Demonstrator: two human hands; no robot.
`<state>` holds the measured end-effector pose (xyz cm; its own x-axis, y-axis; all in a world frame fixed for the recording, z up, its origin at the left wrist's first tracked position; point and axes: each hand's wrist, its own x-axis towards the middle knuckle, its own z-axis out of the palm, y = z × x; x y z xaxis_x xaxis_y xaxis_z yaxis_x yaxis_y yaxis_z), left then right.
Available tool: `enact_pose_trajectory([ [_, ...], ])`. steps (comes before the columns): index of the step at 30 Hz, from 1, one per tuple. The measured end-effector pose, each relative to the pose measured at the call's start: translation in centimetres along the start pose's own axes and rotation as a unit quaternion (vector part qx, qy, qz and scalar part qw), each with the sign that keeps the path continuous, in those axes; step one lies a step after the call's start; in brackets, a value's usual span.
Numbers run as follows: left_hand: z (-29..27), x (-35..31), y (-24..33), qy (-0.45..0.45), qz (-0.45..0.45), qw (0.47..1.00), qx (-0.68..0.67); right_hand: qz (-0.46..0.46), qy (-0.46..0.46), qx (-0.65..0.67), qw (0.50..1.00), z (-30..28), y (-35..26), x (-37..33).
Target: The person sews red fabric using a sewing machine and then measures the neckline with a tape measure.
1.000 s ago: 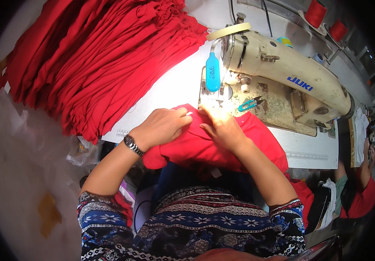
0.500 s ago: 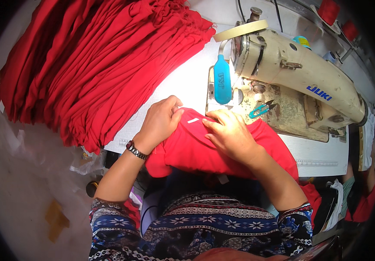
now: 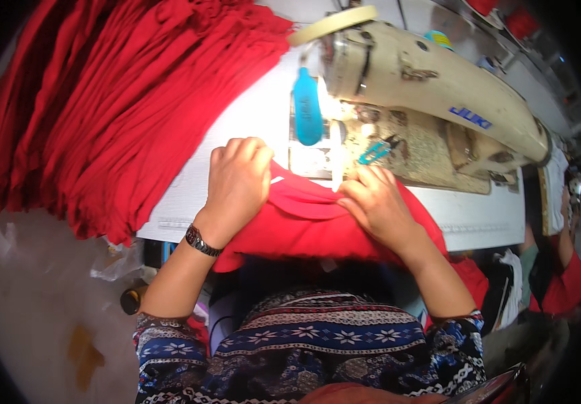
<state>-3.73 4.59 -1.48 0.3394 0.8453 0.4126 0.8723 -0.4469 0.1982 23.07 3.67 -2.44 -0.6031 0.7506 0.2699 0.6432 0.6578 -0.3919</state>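
Observation:
A red garment [image 3: 297, 232] lies over the near edge of the white sewing table, its folded upper edge stretched between my hands. My left hand [image 3: 240, 176], with a dark watch on its wrist, is closed on the cloth beside a small white label [image 3: 276, 180]. Farther right, my right hand [image 3: 376, 200] pinches the same edge, with thumb and fingertips together. Just beyond the cloth stands the cream sewing machine [image 3: 432, 77], a blue paddle-shaped piece [image 3: 308, 111] hanging at its needle end. Blue-handled thread snips [image 3: 375, 152] rest on the machine bed near my right hand.
A large heap of gathered red fabric [image 3: 122, 101] covers the table's left side. A roll of pale tape [image 3: 334, 24] sits on the machine head. Red thread cones [image 3: 523, 27] stand at the far right. Another person's red sleeve [image 3: 563, 289] shows at the right edge.
My hands have moved apart, drawing the garment's edge out between them. The left hand now covers part of the label. The whole view has shifted, so the machine appears higher and farther left.

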Motion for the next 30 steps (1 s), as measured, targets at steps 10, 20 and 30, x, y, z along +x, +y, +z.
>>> enact_pose_trajectory([
  [10, 4.6, 2.6, 7.0, -0.105, 0.113, 0.964, -0.215, -0.026, 0.116, -0.057, 0.991, -0.2, -0.1, -7.3],
  [20, 5.3, 2.3, 8.6, -0.15, 0.092, 0.951, -0.254, 0.052, 0.144, 0.065, 0.986, 0.3, 1.0, -7.7],
  [30, 5.2, 2.8, 9.5, -0.116, 0.016, 0.961, -0.249, 0.0, 0.103, 0.053, 0.993, -0.3, 1.5, -7.5],
])
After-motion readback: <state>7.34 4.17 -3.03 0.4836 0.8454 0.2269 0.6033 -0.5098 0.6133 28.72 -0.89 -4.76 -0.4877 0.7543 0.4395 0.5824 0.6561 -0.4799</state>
